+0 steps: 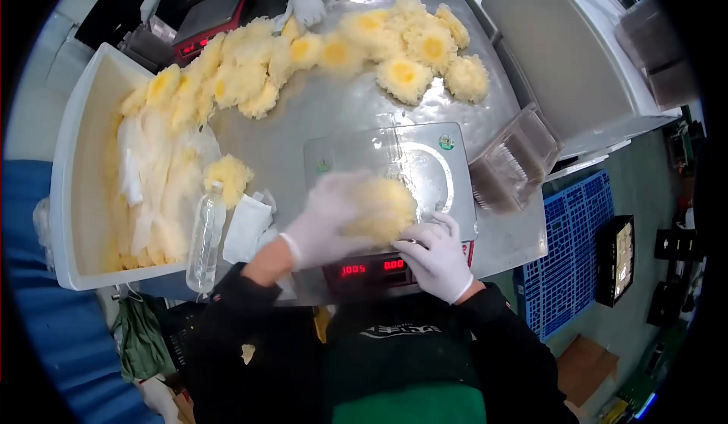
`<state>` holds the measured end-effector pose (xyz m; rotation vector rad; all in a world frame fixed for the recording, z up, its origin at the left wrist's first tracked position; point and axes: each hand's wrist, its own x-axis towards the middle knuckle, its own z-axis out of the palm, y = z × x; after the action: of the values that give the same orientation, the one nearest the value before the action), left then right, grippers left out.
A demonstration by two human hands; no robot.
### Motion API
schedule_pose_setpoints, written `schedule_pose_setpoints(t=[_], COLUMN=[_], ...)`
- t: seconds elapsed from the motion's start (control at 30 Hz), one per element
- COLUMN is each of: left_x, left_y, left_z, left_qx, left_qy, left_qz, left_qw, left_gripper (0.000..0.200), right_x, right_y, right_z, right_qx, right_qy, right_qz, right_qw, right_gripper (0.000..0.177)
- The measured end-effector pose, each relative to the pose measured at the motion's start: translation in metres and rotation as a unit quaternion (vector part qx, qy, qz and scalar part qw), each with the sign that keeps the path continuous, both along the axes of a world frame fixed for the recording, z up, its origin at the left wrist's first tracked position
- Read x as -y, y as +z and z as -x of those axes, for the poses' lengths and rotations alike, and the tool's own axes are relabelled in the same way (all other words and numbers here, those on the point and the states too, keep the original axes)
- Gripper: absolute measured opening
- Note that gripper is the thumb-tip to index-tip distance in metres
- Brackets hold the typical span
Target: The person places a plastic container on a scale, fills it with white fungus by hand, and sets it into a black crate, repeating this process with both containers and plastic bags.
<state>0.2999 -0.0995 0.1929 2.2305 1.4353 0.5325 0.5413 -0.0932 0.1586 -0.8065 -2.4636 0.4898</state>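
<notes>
My left hand (330, 215), in a white glove and blurred by motion, grips a pale yellow, frilly snow fungus (385, 210) above the scale (434, 166). Close to its right side is my right hand (438, 253), also gloved, with bent fingers. A small dark, shiny thing shows at those fingertips, too small to name. Below the hands, the scale's red display (371, 268) is lit. Another snow fungus (229, 177) lies left of the scale.
A white bin (72, 196) holding snow fungus stands at left, beside a plastic bottle (205, 238) and white cloth (246, 227). More fungus (406, 75) is heaped across the metal table (303, 132). Clear plastic boxes (516, 158) sit at right. A co-worker's gloved hand (305, 5) touches the heap.
</notes>
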Motion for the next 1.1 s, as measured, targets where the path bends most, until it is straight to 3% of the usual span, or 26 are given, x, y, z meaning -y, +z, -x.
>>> schedule_pose_setpoints(t=[0.07,0.1,0.17,0.27,0.37,0.43,0.47,0.5,0.53,0.57,0.6,0.63,0.67,0.7,0.77,0.8,0.87,0.93,0.97,1.1], left_x=[-0.009,-0.013,-0.029,-0.057,-0.057,-0.035,-0.017,0.002,0.024,0.046,0.062,0.071,0.079,0.079,0.076,0.072,0.071,0.073,0.077,0.103], left_y=[0.024,0.022,0.001,-0.033,-0.038,-0.033,-0.033,-0.033,-0.033,-0.033,-0.033,-0.04,-0.053,-0.054,-0.046,-0.041,-0.054,-0.055,-0.06,-0.04], left_z=[0.031,0.043,0.061,0.058,0.043,0.05,0.046,0.041,0.028,0.015,-0.002,-0.006,-0.007,-0.009,-0.017,-0.019,-0.02,-0.02,-0.021,-0.011], left_qx=[0.055,0.132,0.282,0.412,0.655,0.585,0.453,0.308,0.179,0.045,0.053,0.196,0.333,0.46,0.522,0.531,0.542,0.542,0.525,0.589], left_qy=[0.078,0.198,0.344,0.324,0.264,0.179,0.132,0.109,0.132,0.162,0.251,0.293,0.326,0.348,0.349,0.363,0.354,0.343,0.33,0.313], left_qz=[-0.054,-0.043,0.078,0.371,0.337,0.254,0.154,0.028,-0.043,-0.113,-0.07,0.046,0.161,0.266,0.294,0.302,0.266,0.257,0.222,0.148], left_qw=[0.994,0.97,0.892,0.767,0.622,0.749,0.868,0.945,0.974,0.979,0.964,0.935,0.87,0.773,0.721,0.704,0.715,0.723,0.752,0.73], left_gripper=[0.054,0.05,0.045,0.047,0.053,0.049,0.047,0.044,0.042,0.039,0.038,0.036,0.035,0.033,0.03,0.027,0.027,0.026,0.026,0.029], right_x=[0.001,0.001,0.0,-0.001,-0.001,0.001,0.001,0.001,0.0,-0.002,-0.002,-0.003,-0.003,-0.005,-0.008,-0.009,-0.008,-0.007,-0.006,-0.001], right_y=[0.014,0.017,0.024,0.02,0.013,0.005,0.006,0.007,0.007,-0.002,-0.009,-0.018,-0.023,-0.017,0.0,-0.001,-0.005,-0.007,-0.01,0.007], right_z=[-0.009,-0.017,-0.025,-0.025,-0.018,-0.02,-0.019,-0.015,-0.012,-0.012,-0.01,-0.008,-0.007,-0.004,0.002,0.003,0.007,0.008,0.008,0.03], right_qx=[-0.028,-0.049,-0.055,-0.064,-0.093,-0.116,-0.152,-0.187,-0.221,-0.216,-0.214,-0.207,-0.197,-0.233,-0.295,-0.3,-0.212,-0.212,-0.229,-0.261], right_qy=[-0.007,-0.007,-0.029,-0.071,-0.126,-0.173,-0.191,-0.206,-0.218,-0.177,-0.156,-0.154,-0.153,-0.167,-0.186,-0.21,-0.184,-0.188,-0.173,-0.083], right_qz=[-0.013,-0.001,-0.01,0.012,0.078,0.17,0.269,0.364,0.453,0.504,0.549,0.589,0.628,0.654,0.701,0.684,0.615,0.609,0.602,0.585], right_qw=[0.999,0.999,0.998,0.995,0.984,0.963,0.932,0.889,0.836,0.818,0.793,0.766,0.737,0.7,0.622,0.631,0.737,0.741,0.745,0.764], right_gripper=[0.024,0.026,0.026,0.024,0.023,0.024,0.026,0.028,0.031,0.035,0.034,0.034,0.034,0.033,0.03,0.027,0.025,0.024,0.025,0.025])
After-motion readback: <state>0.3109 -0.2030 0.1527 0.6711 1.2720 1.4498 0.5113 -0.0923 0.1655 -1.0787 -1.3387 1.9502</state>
